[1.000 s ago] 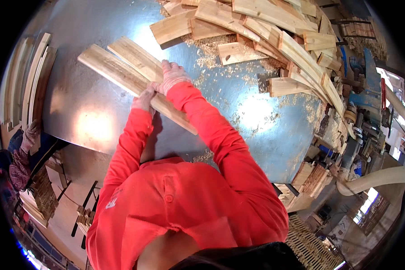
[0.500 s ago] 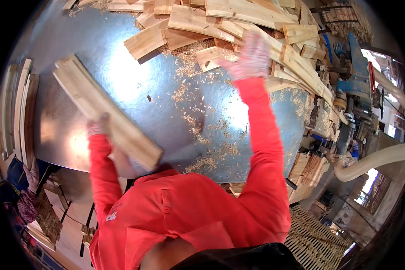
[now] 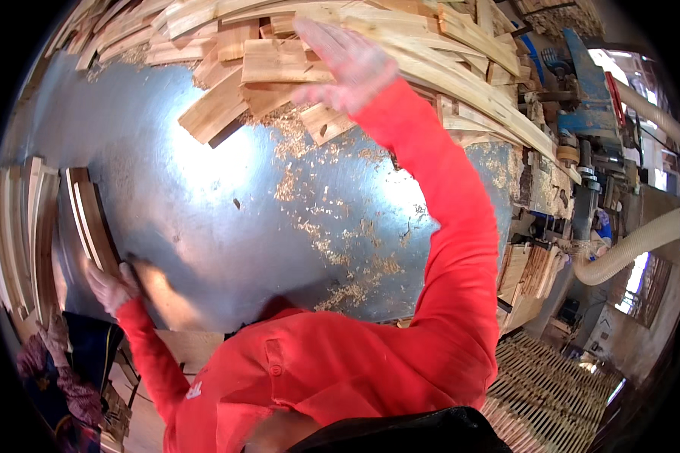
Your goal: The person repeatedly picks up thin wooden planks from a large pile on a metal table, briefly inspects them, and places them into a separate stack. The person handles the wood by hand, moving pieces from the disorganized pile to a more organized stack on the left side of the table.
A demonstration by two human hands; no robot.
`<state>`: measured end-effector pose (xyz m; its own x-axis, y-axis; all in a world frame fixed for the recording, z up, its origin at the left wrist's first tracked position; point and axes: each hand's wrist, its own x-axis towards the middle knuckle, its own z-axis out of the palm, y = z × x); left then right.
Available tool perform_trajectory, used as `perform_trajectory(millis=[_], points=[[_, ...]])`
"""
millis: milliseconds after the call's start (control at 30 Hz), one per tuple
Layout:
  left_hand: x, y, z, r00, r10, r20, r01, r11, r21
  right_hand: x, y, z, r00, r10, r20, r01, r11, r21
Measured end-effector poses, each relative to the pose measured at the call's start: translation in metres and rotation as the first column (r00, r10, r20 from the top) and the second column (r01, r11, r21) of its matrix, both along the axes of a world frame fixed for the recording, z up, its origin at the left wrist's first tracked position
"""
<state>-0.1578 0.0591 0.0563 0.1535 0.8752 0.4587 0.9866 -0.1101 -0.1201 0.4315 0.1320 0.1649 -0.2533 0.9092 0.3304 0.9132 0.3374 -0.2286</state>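
Note:
At the left of the metal table, my left hand grips the near end of a wooden board, which stands on its edge, apparently with another board against it. Just left of it is a row of similar boards. My right hand is raised over the wood pile at the back, fingers stretched and thumb apart, holding nothing. It is blurred, and I cannot tell whether it touches the pieces below. A short plank sticks out from the pile's front.
Shavings lie scattered across the table. A co-worker's gloved hand touches the near end of the board row at the left. A blue machine and a pale hose stand at the right, with stacked wood nearby.
My left hand has carried the wooden board left, from slanting across the table to beside the board row. My right hand has moved left and farther over the pile.

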Motion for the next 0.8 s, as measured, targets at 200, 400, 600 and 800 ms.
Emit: perform_trajectory(millis=[200,400,600,800], points=[[0.175,-0.096,-0.063,0.390,0.171,0.905,0.634,0.663,-0.399,0.137,-0.061,-0.011,0.670,-0.433,0.603,0.618,0.776,-0.130],[0.274,-0.104,-0.025,0.256,0.470,0.845,0.811,0.370,-0.452,0.030,-0.023,0.023,0.915,-0.119,0.386,0.378,0.589,-0.714],[0.287,-0.081,-0.043,-0.133,0.727,0.673,0.935,0.317,-0.158,-0.097,-0.088,-0.050,0.807,-0.322,-0.494,-0.488,0.107,-0.866],[0.225,-0.089,-0.091,-0.057,0.786,0.616,0.779,0.421,-0.465,-0.138,-0.116,-0.051,0.713,-0.530,-0.459,-0.414,0.210,-0.886]])
